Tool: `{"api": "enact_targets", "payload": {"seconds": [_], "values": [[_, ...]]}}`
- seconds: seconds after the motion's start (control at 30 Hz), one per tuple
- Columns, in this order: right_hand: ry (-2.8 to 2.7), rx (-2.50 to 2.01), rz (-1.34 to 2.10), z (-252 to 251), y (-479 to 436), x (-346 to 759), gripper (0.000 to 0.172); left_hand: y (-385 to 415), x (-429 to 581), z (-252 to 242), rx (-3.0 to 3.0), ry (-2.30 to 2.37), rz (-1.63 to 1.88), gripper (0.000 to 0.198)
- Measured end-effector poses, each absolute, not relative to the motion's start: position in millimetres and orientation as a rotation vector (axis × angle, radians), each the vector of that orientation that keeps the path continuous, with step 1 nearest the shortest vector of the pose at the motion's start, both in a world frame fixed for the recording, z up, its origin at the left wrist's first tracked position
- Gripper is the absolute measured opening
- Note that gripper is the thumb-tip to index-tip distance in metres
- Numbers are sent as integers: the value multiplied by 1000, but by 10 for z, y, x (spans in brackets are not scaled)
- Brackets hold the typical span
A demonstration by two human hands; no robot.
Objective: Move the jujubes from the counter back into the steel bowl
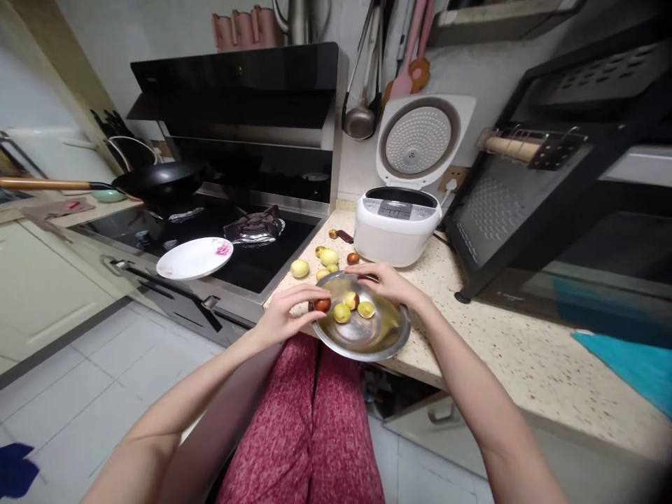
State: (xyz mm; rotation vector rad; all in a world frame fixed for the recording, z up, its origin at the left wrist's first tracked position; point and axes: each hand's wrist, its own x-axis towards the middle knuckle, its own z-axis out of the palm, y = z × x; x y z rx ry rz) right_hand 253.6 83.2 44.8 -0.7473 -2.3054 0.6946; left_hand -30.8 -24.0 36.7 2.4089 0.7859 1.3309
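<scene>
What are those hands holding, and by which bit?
The left hand holds a round reddish-brown fruit by its sides, between thumb and fingers. The right hand is at the far rim of a round silver metal bowl, grip unclear.

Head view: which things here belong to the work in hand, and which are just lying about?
In the work, by the look of it:
steel bowl, right hand on its rim
reddish fruit, in the left hand
yellowish fruit in the bowl
probably the loose fruit beside it

Seemingly just lying about:
rice cooker, lid open
flowered plate
wok
turquoise cloth
</scene>
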Motion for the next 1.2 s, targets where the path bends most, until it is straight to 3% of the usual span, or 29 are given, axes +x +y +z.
{"api": "enact_targets", "payload": {"seconds": [0.3, 0.67, 1.2], "values": [[-2325, -737, 648, 451, 835, 2529, 46, -344, -213, 549, 2398, 705, 926, 25], [-2348, -749, 640, 452, 828, 2538, 44, -325, -161, 477, 2581, 683, 728, 30], [-2321, -740, 630, 432, 830, 2541, 35, -145, -189, 120, 2719, 433, 1079, 39]]}}
